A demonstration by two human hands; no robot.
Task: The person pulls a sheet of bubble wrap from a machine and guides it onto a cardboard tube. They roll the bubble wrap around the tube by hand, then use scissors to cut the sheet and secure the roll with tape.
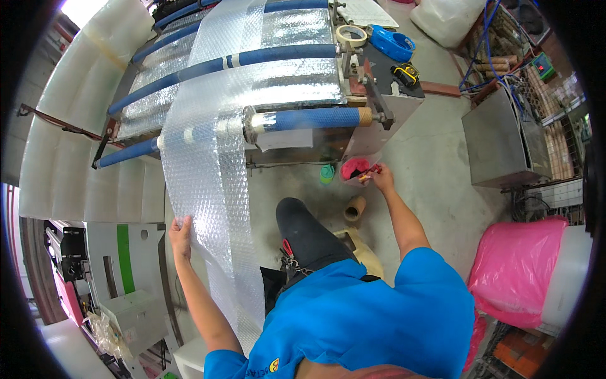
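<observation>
A long strip of clear bubble wrap [196, 170] runs down over the blue rollers of a machine and hangs past my left side. My left hand [181, 235] pinches its left edge below the front roller [303, 119]. Out to the right, my right hand [381, 179] is closed around a small red and yellow thing [371, 174], too small to name. That hand is beside a pink-lined bin [355, 168] with something dark inside, at the machine's right leg.
On the machine's right end lie a blue tape dispenser [391, 43], a tape roll [351, 36] and a yellow-black tape measure [405, 74]. A green bottle [326, 174] and a cardboard tube [355, 208] are on the floor. A metal cabinet [502, 139] and pink-wrapped roll [517, 271] stand right.
</observation>
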